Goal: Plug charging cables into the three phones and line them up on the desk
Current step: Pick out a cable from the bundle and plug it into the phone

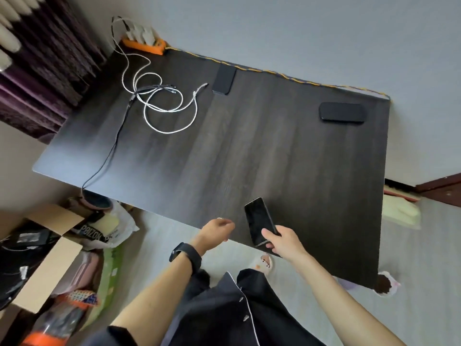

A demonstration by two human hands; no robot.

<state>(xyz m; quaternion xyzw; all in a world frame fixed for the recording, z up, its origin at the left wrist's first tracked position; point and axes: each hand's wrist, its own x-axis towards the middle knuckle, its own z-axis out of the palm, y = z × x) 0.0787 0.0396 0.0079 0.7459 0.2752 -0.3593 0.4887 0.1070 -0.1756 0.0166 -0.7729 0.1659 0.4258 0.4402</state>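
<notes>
The dark wood-grain desk (249,151) carries tangled white braided charging cables (159,106) near its far left corner, beside an orange power strip (147,47). One black phone (223,79) lies at the far edge, its long axis pointing away. Another black slab phone (341,113) lies lengthwise along the far edge, near the right corner. The right hand (284,242) grips a third black glossy phone (260,221) over the near edge, screen up and top pointing away. The left hand (217,231) is loosely curled and holds nothing.

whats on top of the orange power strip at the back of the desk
White chargers sit plugged into the orange power strip, with white cables running onto the desk. The sockets beneath them are covered.
</notes>
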